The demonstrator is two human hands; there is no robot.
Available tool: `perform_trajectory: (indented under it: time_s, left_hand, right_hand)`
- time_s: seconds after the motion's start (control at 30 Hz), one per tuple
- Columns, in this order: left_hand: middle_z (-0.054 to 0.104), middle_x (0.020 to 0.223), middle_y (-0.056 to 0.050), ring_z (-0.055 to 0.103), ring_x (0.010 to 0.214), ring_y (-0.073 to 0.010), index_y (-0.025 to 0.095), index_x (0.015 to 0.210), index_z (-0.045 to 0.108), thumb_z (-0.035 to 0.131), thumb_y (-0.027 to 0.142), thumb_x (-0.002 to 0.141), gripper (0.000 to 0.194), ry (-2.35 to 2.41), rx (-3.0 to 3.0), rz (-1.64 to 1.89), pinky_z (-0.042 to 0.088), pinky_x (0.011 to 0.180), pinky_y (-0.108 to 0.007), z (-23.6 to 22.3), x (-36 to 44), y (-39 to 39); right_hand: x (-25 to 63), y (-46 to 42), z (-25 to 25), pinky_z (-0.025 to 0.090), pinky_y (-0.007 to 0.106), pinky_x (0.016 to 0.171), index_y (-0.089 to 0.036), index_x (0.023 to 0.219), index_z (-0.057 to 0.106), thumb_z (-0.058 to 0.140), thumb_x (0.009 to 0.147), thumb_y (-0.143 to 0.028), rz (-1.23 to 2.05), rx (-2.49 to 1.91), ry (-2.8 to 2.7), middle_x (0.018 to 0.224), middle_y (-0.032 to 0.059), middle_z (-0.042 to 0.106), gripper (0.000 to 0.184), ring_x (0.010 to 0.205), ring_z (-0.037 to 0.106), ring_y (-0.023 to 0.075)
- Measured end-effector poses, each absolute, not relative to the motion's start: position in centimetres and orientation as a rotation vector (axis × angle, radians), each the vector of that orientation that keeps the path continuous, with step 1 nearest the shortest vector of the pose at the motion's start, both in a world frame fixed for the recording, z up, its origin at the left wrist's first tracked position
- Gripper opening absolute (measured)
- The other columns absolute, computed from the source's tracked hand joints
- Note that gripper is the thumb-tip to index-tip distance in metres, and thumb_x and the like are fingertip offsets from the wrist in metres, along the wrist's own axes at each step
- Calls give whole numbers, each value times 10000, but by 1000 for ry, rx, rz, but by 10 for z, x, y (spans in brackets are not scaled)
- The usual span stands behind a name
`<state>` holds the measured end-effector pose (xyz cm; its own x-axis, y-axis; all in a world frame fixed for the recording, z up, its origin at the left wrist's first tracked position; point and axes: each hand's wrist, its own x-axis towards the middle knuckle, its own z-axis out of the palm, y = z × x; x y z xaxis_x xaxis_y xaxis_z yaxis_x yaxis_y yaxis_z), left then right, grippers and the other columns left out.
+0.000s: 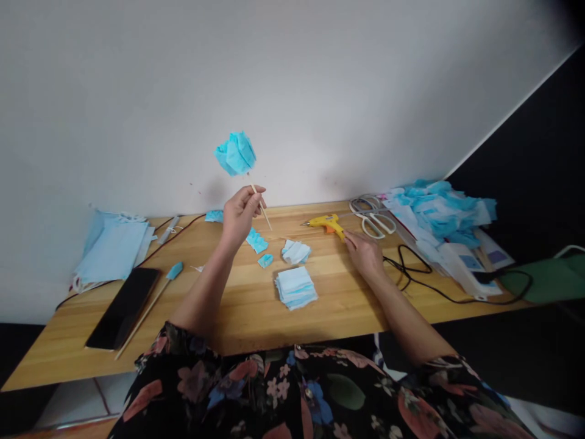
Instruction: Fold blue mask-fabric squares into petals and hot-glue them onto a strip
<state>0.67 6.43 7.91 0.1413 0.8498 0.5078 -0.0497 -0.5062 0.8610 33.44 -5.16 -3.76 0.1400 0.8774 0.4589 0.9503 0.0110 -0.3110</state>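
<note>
Pinched in my left hand point(240, 213) is a thin wooden stick point(265, 214), tilted and raised above the table. A blue flower of soft mask fabric point(236, 153) tops the stick. My right hand point(363, 251) wraps round the handle of a yellow glue gun point(325, 223), whose nozzle points left. Between my hands lie a stack of pale blue fabric squares point(296, 288), a small loose pile of pieces point(296, 252) and blue scraps point(256, 241). Part of the glue gun's handle is hidden by my fingers.
Face masks point(112, 247) are stacked at the left, near a dark phone point(123, 309) and a stick with a blue tip point(148, 314). White-handled scissors point(379, 225) lie by the wall. Crumpled blue fabric point(439, 210) and a black cord point(439, 289) occupy the right side.
</note>
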Motion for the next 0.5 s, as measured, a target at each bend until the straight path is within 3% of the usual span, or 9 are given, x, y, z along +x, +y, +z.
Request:
perform_trajectory:
  time_s: [0.17,0.27,0.4,0.5]
  left_hand:
    - [719,820,-44,617,645,-113,184,787,648,617,420,888,259,799,1681,1412,482,549,-209,79,7,63]
    - [747,855,-57,647,712,-142,190,806,679,577,413,904,264,830,1785,1357,521,625,-242,76,9,61]
    - [779,890,-60,709,830,-199,205,826,723,546,411,930,291,870,1937,1280,560,821,-325,68,13,59]
    - [797,913,-75,737,936,-260,218,841,733,559,392,920,259,879,1989,1276,566,896,-389,61,14,60]
  right_hand:
    - [307,-37,25,542,503,1032,-173,1159,779,455,1043,-358,-298,-1534,-1699,1208,159,785,391,1142,736,306]
    - [273,-23,68,553,469,1001,-214,1129,788,496,1037,-373,-236,-1315,-1786,1177,117,801,345,1104,747,274]
    - [231,-3,96,542,478,1033,-271,1235,751,525,1029,-383,-113,-1116,-1885,1254,82,780,326,1175,718,264]
    - [216,11,101,525,506,1079,-282,1362,682,614,982,-461,-31,-1009,-1937,1321,86,748,426,1245,678,288]
